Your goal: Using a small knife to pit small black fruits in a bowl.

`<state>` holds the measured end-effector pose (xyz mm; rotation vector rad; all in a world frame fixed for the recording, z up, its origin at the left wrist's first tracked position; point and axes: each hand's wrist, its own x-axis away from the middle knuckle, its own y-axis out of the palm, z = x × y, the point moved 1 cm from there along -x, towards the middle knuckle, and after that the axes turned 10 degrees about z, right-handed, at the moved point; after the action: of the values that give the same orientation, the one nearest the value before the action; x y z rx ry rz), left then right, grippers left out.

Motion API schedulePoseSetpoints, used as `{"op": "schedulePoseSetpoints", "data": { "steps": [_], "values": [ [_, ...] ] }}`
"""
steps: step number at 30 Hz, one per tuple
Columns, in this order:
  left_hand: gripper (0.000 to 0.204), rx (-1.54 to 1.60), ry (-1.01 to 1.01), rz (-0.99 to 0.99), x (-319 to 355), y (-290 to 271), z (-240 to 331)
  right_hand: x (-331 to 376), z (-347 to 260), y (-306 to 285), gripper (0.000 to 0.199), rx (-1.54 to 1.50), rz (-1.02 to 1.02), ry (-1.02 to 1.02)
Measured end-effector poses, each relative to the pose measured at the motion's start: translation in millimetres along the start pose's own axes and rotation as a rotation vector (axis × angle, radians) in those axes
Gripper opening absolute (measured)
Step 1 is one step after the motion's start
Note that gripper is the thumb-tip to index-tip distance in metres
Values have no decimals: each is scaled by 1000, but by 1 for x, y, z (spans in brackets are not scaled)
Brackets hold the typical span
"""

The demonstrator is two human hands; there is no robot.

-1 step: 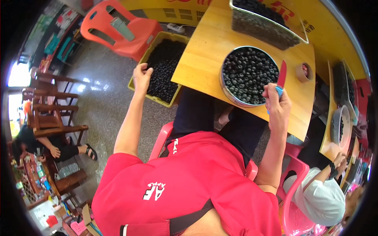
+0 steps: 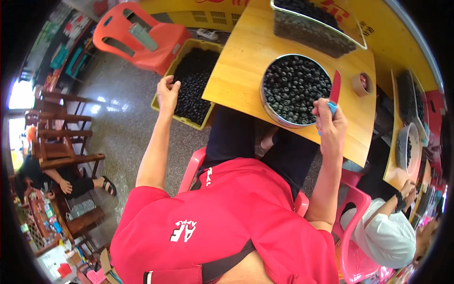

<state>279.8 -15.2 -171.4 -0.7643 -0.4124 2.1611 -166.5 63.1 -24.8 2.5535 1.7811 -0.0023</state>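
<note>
In my right hand point(image 2: 332, 124) is a knife point(image 2: 336, 86) with a red blade and a blue handle, its blade pointing up and away from me. Beside it, on the near part of the wooden table point(image 2: 235, 71), sits a round tub point(image 2: 267, 105) full of dark, round, nut-like pieces point(image 2: 297, 85) with pale rings. My left hand point(image 2: 167, 94) is curled in a pinch near the left edge of a yellow crate point(image 2: 204, 124); whatever its fingertips hold cannot be made out. Small black pieces point(image 2: 193, 90) fill the crate.
A clear bin point(image 2: 314, 35) of dark pieces and a small cup point(image 2: 362, 84) stand on the table. Past the crate is an orange chair point(image 2: 158, 47) bearing a green bottle point(image 2: 143, 37). At right, a person in white point(image 2: 383, 234) works by another tub point(image 2: 408, 147).
The whole view has shifted very slightly, so the table and crate sit a little further left. Both hands keep their poses, the right with the knife.
</note>
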Motion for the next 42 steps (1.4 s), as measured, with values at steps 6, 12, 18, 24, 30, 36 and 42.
{"op": "schedulePoseSetpoints", "data": {
  "steps": [6, 12, 18, 24, 30, 36, 42],
  "values": [
    [13, 598, 184, -331, 28, 10, 182, 1, -3, -9, 21, -44, 39, 86],
    [10, 377, 966, -796, 57, 55, 277, 1, -5, -5, 20, -63, 23, 101],
    [18, -306, 1179, -1018, 71, 93, 291, 1, -2, -6, 20, -46, 14, 70],
    [14, -169, 1116, -1064, 70, 89, 295, -1, 1, -7, 22, -54, 14, 39],
    [21, 784, 79, -1323, 68, 73, 291, 2, -6, -2, 23, -42, 5, 25],
    [31, 857, 94, -1272, 75, 59, 298, 1, -9, 11, 17, -100, 29, -69],
    [43, 908, 137, -1120, 82, 54, 306, 7, -12, 15, 16, -183, -12, 57]
  ]
}}
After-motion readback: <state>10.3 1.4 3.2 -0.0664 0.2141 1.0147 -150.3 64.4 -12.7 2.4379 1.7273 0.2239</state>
